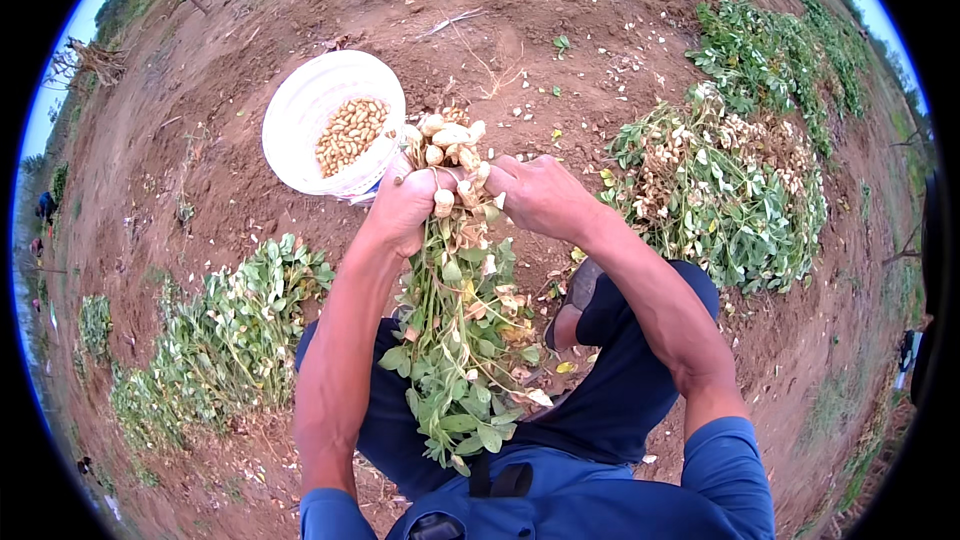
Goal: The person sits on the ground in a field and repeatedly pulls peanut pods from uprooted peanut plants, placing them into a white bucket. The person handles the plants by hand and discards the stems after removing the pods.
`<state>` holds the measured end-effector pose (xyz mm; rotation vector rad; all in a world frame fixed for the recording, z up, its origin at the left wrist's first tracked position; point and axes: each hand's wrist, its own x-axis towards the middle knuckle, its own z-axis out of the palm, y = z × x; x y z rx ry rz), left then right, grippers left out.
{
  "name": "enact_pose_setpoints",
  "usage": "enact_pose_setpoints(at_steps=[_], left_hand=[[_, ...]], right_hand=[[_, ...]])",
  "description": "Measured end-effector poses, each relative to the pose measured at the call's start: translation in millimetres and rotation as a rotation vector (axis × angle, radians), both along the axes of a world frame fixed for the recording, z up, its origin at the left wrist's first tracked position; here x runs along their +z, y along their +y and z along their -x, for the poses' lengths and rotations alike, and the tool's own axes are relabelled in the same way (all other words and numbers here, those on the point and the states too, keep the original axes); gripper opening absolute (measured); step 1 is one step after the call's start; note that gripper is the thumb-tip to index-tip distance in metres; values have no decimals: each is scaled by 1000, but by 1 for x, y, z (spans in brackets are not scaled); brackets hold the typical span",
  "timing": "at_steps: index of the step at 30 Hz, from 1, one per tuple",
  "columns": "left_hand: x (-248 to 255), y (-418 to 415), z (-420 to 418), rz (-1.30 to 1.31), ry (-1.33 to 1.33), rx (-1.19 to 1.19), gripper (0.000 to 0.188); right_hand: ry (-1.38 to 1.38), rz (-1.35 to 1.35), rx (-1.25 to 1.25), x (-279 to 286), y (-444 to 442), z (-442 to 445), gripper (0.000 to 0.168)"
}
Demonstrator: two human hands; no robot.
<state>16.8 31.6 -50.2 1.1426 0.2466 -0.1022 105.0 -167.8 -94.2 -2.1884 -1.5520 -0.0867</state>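
Note:
My left hand [409, 202] grips the stems of an uprooted bunch of peanut plants [457, 360] just below the pods. The leafy tops hang down between my knees. Pale peanut pods [454, 146] cluster at the root end, above and around my knuckles. My right hand [536, 191] is at the right side of this cluster, its fingers curled in against the pods; whether it pinches one is hidden. Just beyond my left hand stands a white plastic bucket [281, 131], tilted in view, with loose peanut pods [352, 135] on its bottom.
On the right lies a heap of peanut plants [720, 195] with pods showing, and more green plants [780, 52] behind it. Another leafy pile [217, 337] lies on the left. Bare brown soil [480, 30] with scattered leaves surrounds me. My shoe [577, 300] rests near the plants.

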Motion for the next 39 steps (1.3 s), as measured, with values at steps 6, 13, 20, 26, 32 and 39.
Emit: enact_pose_setpoints(at_steps=[6,13,20,26,32,39], left_hand=[[16,24,18,77,11,154,40],[15,37,20,42,60,142,44],[19,22,19,114,50,-25,46],[22,8,15,22,33,-33,43],[21,0,9,-93,-29,8,44],[23,-6,7,-102,-14,18,41]], right_hand=[[440,-72,-327,-56,-30,-47,17],[2094,-753,-162,1,5,15,30],[2356,-918,-7,2,41,19,53],[2133,-896,-138,32,55,30,62],[1919,-1016,-220,32,48,31,47],[1824,-1049,-113,32,53,32,49]])
